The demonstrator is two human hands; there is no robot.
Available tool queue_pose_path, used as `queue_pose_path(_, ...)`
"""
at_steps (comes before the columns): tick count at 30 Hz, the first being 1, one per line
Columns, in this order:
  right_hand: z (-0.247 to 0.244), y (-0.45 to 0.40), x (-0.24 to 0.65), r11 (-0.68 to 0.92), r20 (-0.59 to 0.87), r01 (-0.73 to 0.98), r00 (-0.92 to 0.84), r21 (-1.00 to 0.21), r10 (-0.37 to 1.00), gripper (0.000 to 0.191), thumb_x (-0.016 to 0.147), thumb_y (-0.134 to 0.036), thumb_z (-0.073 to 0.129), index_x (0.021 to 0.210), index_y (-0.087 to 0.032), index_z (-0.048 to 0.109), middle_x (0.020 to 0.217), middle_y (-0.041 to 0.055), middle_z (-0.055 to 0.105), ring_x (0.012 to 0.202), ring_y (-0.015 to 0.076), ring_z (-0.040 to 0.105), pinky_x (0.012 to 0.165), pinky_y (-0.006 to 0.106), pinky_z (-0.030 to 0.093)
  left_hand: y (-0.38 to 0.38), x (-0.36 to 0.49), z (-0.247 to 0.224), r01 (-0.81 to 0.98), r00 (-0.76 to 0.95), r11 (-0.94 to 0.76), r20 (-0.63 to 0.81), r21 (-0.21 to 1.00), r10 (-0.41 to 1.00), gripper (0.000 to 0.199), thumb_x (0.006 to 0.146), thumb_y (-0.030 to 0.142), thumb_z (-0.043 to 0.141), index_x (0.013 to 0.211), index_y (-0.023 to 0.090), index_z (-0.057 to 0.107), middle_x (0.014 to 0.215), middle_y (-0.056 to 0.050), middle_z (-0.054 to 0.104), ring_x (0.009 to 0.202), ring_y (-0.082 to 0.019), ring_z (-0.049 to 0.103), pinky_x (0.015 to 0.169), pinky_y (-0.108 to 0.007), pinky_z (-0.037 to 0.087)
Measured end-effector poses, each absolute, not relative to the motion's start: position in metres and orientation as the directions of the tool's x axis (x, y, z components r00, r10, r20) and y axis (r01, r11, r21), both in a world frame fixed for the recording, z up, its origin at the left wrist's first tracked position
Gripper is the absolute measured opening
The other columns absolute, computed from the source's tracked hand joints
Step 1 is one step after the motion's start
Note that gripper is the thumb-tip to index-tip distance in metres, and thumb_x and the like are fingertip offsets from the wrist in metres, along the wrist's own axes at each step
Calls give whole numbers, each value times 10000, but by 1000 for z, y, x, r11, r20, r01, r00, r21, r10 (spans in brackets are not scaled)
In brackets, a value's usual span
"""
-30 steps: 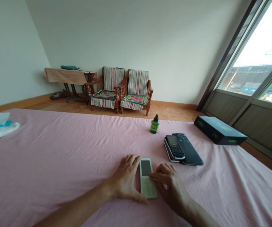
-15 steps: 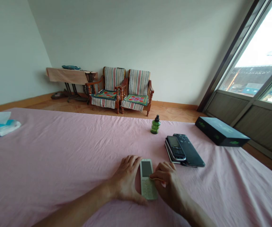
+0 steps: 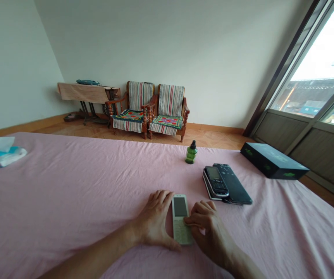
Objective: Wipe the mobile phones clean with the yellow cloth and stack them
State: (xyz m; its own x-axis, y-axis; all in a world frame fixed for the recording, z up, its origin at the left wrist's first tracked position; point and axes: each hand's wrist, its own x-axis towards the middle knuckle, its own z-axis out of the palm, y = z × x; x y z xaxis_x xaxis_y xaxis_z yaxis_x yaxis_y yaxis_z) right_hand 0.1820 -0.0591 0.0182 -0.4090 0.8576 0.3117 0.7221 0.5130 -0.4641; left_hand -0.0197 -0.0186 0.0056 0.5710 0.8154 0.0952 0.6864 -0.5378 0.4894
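A pale keypad phone point(image 3: 180, 223) with a dark screen lies face up on the pink cloth in front of me. My left hand point(image 3: 154, 223) steadies it from the left, fingertips by its upper edge and thumb along its lower end. Over the right side of the keys is my right hand point(image 3: 206, 228), its fingers closed in a pinch with the tips at the phone's middle, just under the screen. Whatever sits in that pinch, if anything, is too small and hidden to make out.
Right of the hands, a dark keypad phone point(image 3: 216, 182) rests on a stack beside a dark flat case point(image 3: 233, 186). Farther back stand a green bottle point(image 3: 191, 153) with a black cap and a black box point(image 3: 274, 161). A tissue pack point(image 3: 2, 155) lies far left.
The right hand's pinched fingers have shifted very slightly over the keys. The left hand and the phone stay in place.
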Motion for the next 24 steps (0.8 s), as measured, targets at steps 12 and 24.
queue_pose_path(12,20,-53,176,499,278,708,-415,-499,866,301,710,-4,522,730,-241,706,722,2,562,733,155,460,744,319,275,-19,-19,9,663,580,-549,113,509,806,1097,372,619,792,1311,246,366,1227,-95,464,1132,-348,428,1013,-484,312)
queue_pose_path(24,15,-53,167,524,315,705,-420,-478,851,302,703,-5,528,748,-241,711,746,5,564,750,158,461,734,310,283,-19,-18,10,668,585,-549,102,502,805,1078,378,621,785,1306,258,373,1233,-94,467,1138,-350,427,1010,-488,313)
